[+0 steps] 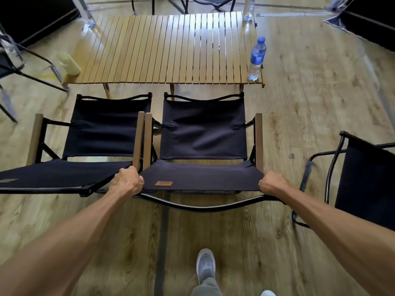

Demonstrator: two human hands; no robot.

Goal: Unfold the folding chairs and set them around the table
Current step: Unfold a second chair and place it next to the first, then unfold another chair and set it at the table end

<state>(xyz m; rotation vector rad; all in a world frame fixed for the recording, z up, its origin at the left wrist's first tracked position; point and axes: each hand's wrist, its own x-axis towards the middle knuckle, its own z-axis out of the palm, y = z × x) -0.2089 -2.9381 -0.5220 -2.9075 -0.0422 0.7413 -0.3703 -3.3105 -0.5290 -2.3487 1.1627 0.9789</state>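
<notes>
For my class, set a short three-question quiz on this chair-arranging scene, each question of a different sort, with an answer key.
1. True or false: both hands grip the top edge of the middle chair.
2. Multiple choice: the blue-capped water bottle stands on the slatted table at its (A) near right corner (B) near left corner (C) centre.
3. Fill in: the armrests of the middle chair and the left chair are side by side, nearly ____.

Key
1. True: left hand and right hand each clench a corner of the backrest.
2. A
3. touching
</notes>
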